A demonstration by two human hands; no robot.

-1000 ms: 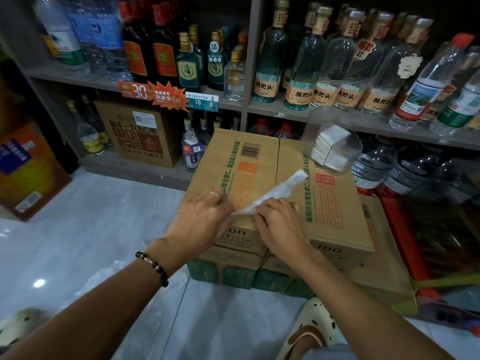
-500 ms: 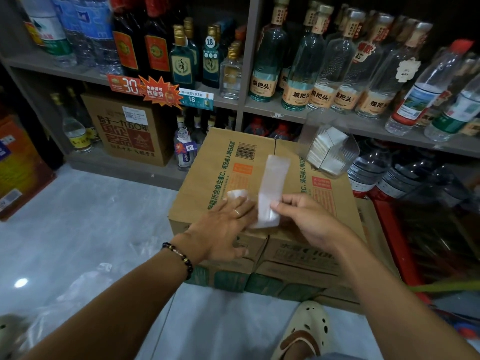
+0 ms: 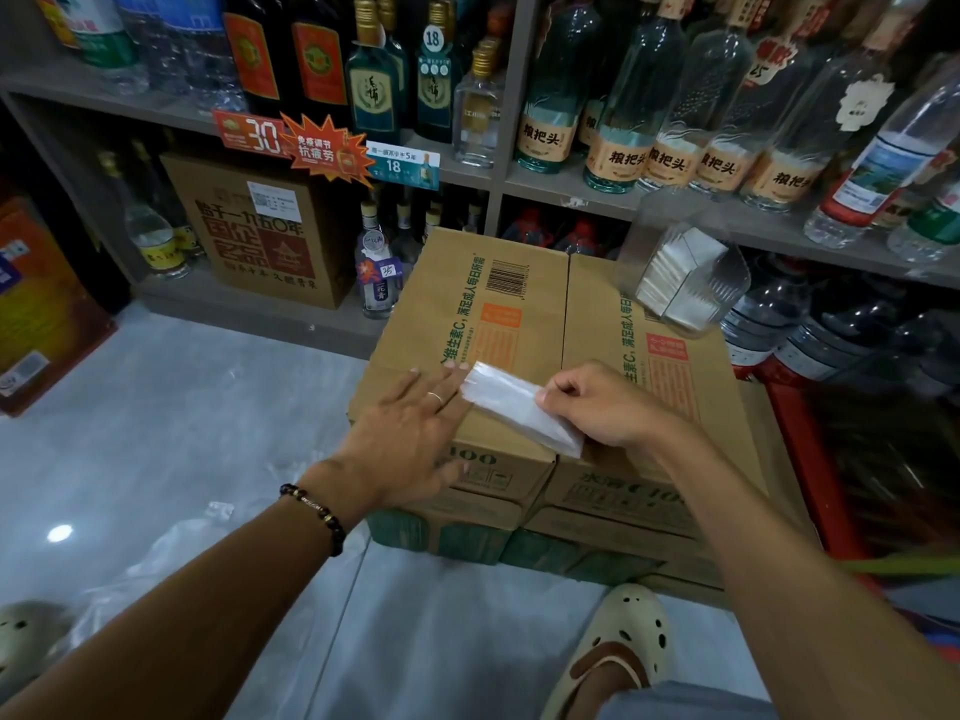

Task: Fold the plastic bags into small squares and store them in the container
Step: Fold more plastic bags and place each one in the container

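Observation:
A clear plastic bag [image 3: 511, 405], folded into a narrow strip, lies slanted on top of two brown cardboard boxes [image 3: 457, 304]. My left hand [image 3: 410, 433] lies flat with straight fingers, its fingertips touching the strip's left end. My right hand [image 3: 597, 402] pinches the strip's right part between thumb and fingers. A clear plastic container [image 3: 680, 272] holding several folded bags sits tilted on the far right corner of the boxes.
Shelves [image 3: 566, 200] full of glass bottles stand right behind the boxes. A red crate [image 3: 810, 449] sits to the right. Loose clear plastic bags [image 3: 156, 558] lie on the grey floor at the left. My sandalled foot [image 3: 618, 646] is below the boxes.
The strip has swung from upright to slanting left-to-right across the box top. My left hand has flattened on its left end; my right hand moved right, pinching the other end.

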